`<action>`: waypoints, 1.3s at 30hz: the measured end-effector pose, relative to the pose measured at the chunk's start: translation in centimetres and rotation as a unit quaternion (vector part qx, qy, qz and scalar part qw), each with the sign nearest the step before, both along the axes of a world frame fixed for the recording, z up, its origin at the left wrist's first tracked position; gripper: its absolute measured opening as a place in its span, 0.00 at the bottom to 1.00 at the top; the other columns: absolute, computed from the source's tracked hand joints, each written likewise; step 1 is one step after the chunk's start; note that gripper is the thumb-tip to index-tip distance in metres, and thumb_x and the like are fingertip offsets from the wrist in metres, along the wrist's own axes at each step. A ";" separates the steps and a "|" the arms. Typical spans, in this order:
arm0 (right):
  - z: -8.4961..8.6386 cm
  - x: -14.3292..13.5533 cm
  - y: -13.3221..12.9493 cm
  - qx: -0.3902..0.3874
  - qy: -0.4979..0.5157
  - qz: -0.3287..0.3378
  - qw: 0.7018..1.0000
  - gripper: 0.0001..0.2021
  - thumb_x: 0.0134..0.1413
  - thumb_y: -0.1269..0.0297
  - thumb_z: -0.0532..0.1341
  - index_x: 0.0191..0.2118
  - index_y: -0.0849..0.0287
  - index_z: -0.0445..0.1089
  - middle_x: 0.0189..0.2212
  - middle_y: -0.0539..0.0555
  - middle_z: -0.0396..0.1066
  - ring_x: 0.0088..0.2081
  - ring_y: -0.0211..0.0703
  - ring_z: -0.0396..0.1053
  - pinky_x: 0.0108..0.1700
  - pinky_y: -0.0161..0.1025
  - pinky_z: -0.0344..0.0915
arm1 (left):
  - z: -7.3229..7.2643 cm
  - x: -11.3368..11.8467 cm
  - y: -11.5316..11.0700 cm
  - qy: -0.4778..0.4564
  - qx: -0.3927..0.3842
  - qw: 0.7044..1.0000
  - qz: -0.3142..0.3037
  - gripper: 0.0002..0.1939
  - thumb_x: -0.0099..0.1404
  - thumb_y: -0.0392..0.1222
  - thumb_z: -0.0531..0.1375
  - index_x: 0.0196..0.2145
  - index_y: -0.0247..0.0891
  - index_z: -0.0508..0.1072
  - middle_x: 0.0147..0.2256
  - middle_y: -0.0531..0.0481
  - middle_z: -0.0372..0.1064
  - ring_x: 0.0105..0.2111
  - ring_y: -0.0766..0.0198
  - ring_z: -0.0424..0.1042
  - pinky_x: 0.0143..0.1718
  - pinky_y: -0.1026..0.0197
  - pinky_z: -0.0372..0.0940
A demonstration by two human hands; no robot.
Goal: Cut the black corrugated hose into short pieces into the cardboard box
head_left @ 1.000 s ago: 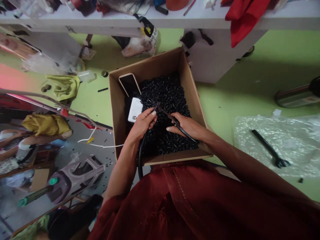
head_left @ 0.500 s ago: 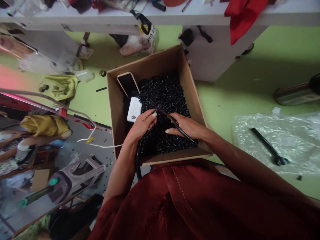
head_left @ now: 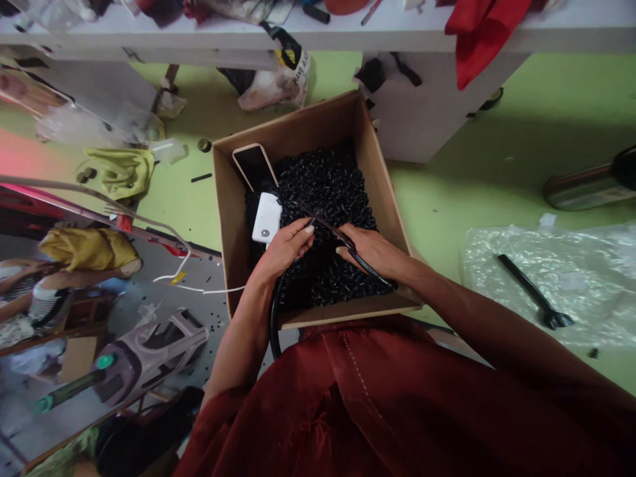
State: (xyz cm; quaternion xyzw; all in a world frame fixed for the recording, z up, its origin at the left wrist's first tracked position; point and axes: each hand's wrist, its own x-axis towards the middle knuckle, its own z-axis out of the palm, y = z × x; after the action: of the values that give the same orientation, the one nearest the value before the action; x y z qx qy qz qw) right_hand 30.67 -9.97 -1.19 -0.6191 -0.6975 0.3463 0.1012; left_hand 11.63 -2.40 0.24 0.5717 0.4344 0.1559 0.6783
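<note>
My left hand (head_left: 288, 246) is closed around a black ribbed tube (head_left: 274, 324), which hangs down past my wrist and over the near edge of the box. The tube's end shows at my fingertips. In my right hand (head_left: 370, 248) is a pair of scissors (head_left: 366, 266) with dark handles, its blades pointing up and left across the tube's end. Both hands are over a cardboard box (head_left: 392, 192) holding a heap of short black cut pieces (head_left: 322, 175). A phone (head_left: 255, 165) leans at the box's left wall, beside a white device (head_left: 267, 217) with a round mark.
A white cable (head_left: 218, 291) runs out leftward. To the right, clear plastic sheeting (head_left: 527, 265) bears a black tool (head_left: 531, 288), near a metal flask (head_left: 581, 185). A shelf edge (head_left: 348, 38) crosses above. At left are a plastic stool (head_left: 154, 351) and another person's leg (head_left: 47, 301).
My right thumb has moved up toward my fingers, drawing the scissor handles closer together. My left hand has shifted very slightly, still gripping the tube.
</note>
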 end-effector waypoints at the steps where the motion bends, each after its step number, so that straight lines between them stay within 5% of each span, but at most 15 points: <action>1: 0.1 0.0 -0.1 -0.003 -0.010 -0.004 1.000 0.10 0.58 0.63 0.51 0.44 0.59 0.61 0.38 0.58 0.71 0.38 0.48 0.68 0.39 0.39 0.59 | 0.0 0.0 0.0 -0.001 -0.008 1.000 0.001 0.11 0.64 0.48 0.56 0.34 0.36 0.66 0.24 0.56 0.57 0.18 0.76 0.51 0.18 0.69 0.46; 22: 0.7 0.1 -0.3 -0.075 -0.120 0.013 0.990 0.13 0.59 0.60 0.51 0.47 0.57 0.62 0.37 0.61 0.75 0.35 0.53 0.72 0.31 0.39 0.56 | -1.8 -0.1 0.4 0.027 -0.086 0.996 0.002 0.10 0.63 0.46 0.58 0.34 0.35 0.68 0.24 0.55 0.58 0.17 0.77 0.52 0.16 0.71 0.45; 29: 0.3 0.1 -0.3 -0.041 -0.134 -0.014 0.990 0.12 0.59 0.61 0.51 0.46 0.57 0.63 0.33 0.61 0.75 0.33 0.55 0.73 0.32 0.40 0.57 | -2.1 -0.4 0.6 0.058 -0.091 0.993 0.040 0.08 0.62 0.43 0.58 0.33 0.34 0.68 0.22 0.56 0.57 0.15 0.78 0.51 0.15 0.71 0.43; 36: -0.1 0.5 0.3 -0.007 -0.140 -0.086 0.986 0.14 0.60 0.58 0.48 0.46 0.57 0.63 0.33 0.58 0.75 0.32 0.51 0.72 0.33 0.39 0.58 | -1.2 -0.6 0.7 0.018 -0.089 0.994 0.062 0.14 0.58 0.32 0.58 0.43 0.34 0.66 0.26 0.54 0.66 0.16 0.76 0.56 0.17 0.69 0.49; 39: -0.1 0.5 0.2 -0.007 -0.143 -0.085 0.986 0.15 0.60 0.56 0.48 0.47 0.57 0.63 0.33 0.59 0.75 0.32 0.51 0.72 0.32 0.39 0.58 | -0.6 -0.8 0.7 -0.035 -0.105 0.992 0.062 0.11 0.57 0.32 0.58 0.39 0.32 0.66 0.32 0.48 0.72 0.19 0.75 0.62 0.19 0.68 0.54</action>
State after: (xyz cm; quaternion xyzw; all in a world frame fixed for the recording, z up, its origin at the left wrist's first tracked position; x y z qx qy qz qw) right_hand 31.21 -9.76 -1.29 -0.7198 -0.6473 0.2493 0.0256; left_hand 10.86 -1.74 -0.35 0.4639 0.4589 0.1711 0.7382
